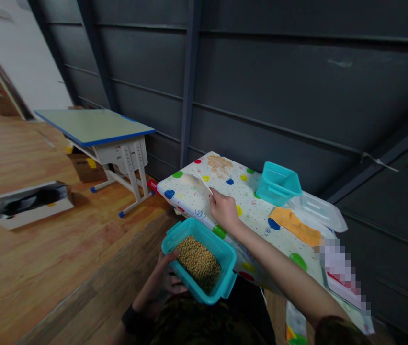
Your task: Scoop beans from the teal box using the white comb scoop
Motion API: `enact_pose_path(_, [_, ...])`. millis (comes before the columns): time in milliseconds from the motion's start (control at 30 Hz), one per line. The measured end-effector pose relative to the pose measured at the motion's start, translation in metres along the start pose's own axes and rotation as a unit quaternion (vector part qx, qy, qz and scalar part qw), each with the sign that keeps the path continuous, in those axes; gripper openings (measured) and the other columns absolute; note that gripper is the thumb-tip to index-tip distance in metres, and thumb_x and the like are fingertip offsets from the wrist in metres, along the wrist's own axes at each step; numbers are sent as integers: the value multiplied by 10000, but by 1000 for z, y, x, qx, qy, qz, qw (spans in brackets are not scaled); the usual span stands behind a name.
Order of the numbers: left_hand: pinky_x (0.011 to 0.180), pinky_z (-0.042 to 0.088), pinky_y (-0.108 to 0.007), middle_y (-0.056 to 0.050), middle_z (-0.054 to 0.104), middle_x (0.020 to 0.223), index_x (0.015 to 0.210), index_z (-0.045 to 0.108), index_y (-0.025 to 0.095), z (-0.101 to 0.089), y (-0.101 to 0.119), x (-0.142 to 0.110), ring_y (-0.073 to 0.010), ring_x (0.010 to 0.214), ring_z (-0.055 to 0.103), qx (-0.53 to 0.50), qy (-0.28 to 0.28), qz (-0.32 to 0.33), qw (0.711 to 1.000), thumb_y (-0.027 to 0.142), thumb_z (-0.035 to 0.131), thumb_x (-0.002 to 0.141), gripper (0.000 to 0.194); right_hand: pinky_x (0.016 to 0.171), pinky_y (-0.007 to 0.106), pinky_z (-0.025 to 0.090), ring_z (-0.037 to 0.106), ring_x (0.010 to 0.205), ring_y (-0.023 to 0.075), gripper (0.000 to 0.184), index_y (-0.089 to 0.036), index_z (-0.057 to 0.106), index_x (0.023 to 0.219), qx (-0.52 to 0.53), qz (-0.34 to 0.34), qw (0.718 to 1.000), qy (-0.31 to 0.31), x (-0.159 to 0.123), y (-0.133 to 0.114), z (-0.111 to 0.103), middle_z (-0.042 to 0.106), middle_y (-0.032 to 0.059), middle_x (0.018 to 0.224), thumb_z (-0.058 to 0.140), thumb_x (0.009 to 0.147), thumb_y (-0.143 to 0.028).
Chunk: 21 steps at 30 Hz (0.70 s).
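My left hand [170, 275] grips the near left side of a teal plastic container [227, 249], thumb over its rim. Inside lie many soybeans [198, 261]. The container is held off the front edge of the table, slightly tilted. Over the tabletop, my right hand [222, 208] pinches a thin white card-like piece [204, 183], seen nearly edge-on; its exact kind is unclear. Beyond it, a patch of small light-brown bits [219, 166] is spread on the white tablecloth [238, 197] with coloured balloon prints.
A second teal container [274, 194] stands at the table's back right, beside a clear lid [321, 211] and an orange cloth [295, 226]. To the left are a green-topped desk [98, 125] and an open white box [33, 208] on the floor. A dark panelled wall [279, 91] backs the table.
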<state>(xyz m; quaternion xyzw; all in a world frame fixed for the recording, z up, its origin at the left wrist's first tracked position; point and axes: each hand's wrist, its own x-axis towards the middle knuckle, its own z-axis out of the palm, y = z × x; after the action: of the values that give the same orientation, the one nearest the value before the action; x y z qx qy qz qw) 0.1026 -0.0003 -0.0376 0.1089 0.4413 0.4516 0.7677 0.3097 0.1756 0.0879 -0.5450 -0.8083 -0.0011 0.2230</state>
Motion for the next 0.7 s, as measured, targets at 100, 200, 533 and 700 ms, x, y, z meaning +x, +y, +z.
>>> enact_pose_path(100, [1070,640,-583,-222,744,1542,1721,384,339,1,1,-2,-459,1300,816,-2,-7,-2,1000,660,975,818,1126,832,312,559,835,936,299,406,-194,849,1316,47,37,997,45,10,8,-2,907,116,1049,550,1042,-194])
enact_pose_path(200, [1071,638,-606,-231,737,1546,1736,380,357,2,1,-2,-476,1284,820,-8,-4,-4,1000,652,985,799,1153,777,321,533,792,845,293,272,-198,860,1032,101,104,985,96,23,32,-5,871,108,902,595,1013,-258])
enact_pose_path(533, [1047,656,-581,-215,781,1506,1766,358,346,4,0,0,-457,1298,819,-5,1,-16,1000,655,999,769,1225,855,401,658,855,974,331,332,-161,873,1093,312,225,906,179,39,97,7,914,125,1014,780,816,-320])
enact_pose_path(700, [1015,672,-562,-189,812,1469,1774,367,358,4,-3,-1,-461,1292,826,0,7,-17,1000,643,1012,753,1241,893,426,664,862,1023,350,370,-136,875,1120,315,257,887,217,39,115,-3,914,155,1064,743,808,-283])
